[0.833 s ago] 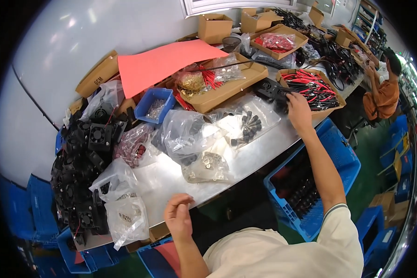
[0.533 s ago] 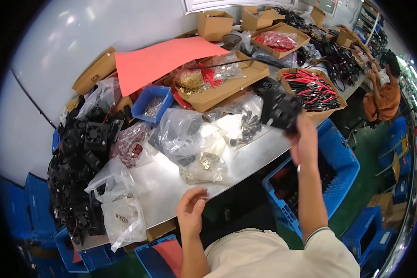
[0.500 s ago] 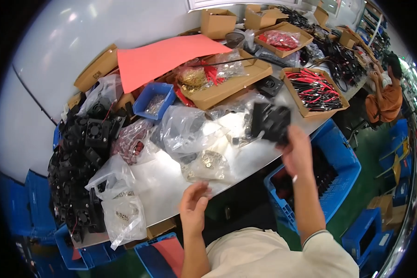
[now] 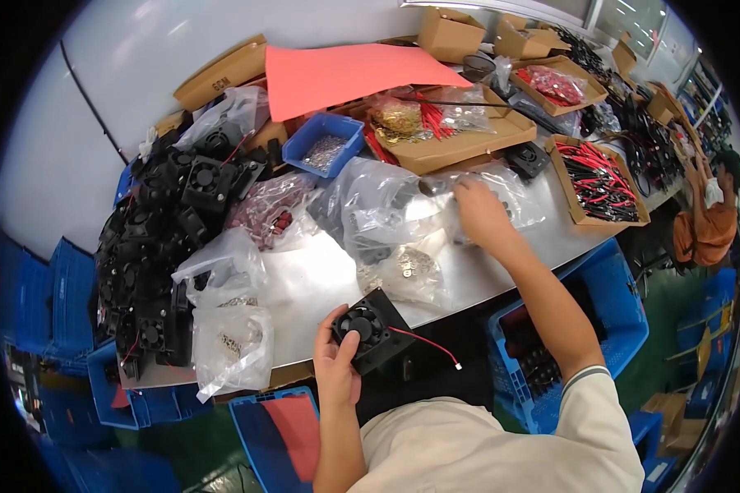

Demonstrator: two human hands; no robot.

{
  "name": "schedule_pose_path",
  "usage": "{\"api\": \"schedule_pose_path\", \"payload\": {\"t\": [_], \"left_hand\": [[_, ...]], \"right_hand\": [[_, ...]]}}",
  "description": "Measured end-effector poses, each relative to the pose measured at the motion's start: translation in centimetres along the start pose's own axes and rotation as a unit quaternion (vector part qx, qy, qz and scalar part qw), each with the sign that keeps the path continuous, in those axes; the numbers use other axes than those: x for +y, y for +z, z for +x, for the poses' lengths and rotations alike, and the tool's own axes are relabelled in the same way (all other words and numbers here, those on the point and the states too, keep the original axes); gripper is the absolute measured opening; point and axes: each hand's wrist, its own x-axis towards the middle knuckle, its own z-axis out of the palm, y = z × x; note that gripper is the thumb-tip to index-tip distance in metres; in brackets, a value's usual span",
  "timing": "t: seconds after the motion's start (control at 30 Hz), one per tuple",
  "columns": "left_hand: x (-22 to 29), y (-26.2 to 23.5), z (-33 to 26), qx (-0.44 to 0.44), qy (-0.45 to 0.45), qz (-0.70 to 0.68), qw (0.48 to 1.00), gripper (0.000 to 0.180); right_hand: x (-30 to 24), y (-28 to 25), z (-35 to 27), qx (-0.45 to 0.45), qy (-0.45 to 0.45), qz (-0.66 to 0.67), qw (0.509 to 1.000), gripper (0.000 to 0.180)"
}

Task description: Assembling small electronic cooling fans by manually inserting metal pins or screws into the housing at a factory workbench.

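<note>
My left hand [image 4: 337,361] is closed on a black cooling fan [image 4: 370,330] with a square frame or plate, just off the table's front edge. The thumb lies on the fan's front, and a thin red lead with a small white plug [image 4: 458,366] hangs off to the right. My right hand [image 4: 473,205] reaches over the table to a clear plastic bag [image 4: 514,193], fingers bent down into it. Its fingertips are partly hidden, so what they pinch does not show. Beside it lie a larger clear bag [image 4: 378,205] and a bag of small metal parts [image 4: 407,267].
A heap of black fans [image 4: 152,238] covers the table's left end. A blue bin [image 4: 325,144] holds small metal pieces. Red and black cables fill a cardboard tray [image 4: 643,215] on the right. A blue crate [image 4: 625,329] stands below; a person in orange [image 4: 705,230] sits far right.
The black fan held by my right hand is now in my left, which was empty. My right hand has moved forward to the clear bag. The view has shifted, too.
</note>
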Motion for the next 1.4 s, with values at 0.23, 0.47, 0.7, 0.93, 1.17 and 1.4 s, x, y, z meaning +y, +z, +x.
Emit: {"api": "schedule_pose_path", "payload": {"t": [0.23, 0.47, 0.7, 0.93, 1.17, 1.4], "left_hand": [[0.2, -0.5, 0.0, 0.01, -0.008, 0.004, 1.0, 0.048], [0.5, -0.6, 0.1, 0.002, -0.014, 0.008, 1.0, 0.047], [0.2, -1.3, 0.4, -0.006, -0.004, 0.027, 1.0, 0.049], [0.1, -1.2, 0.0, 0.008, 0.009, 0.044, 0.999, 0.047], [2.0, -2.2, -0.2, 0.007, 0.028, 0.115, 0.993, 0.049], [2.9, -1.8, 1.0, 0.0, 0.048, 0.161, 0.986, 0.05]], "right_hand": [[0.7, 1.8, 1.3, -0.008, -0.015, -0.047, 0.999, 0.036], [0.6, -1.2, 0.6, 0.022, 0.044, 0.101, 0.994, 0.028], [-5.9, -5.4, 1.2, -0.043, 0.034, 0.474, 0.879, 0.022], [-8.8, 1.6, 5.7, -0.128, -0.158, 0.166, 0.965, 0.023], [-10.7, 2.0, 6.6, -0.206, -0.184, 0.088, 0.957, 0.022], [-8.1, 2.5, 6.3, -0.192, -0.172, 0.214, 0.942, 0.02]]}}
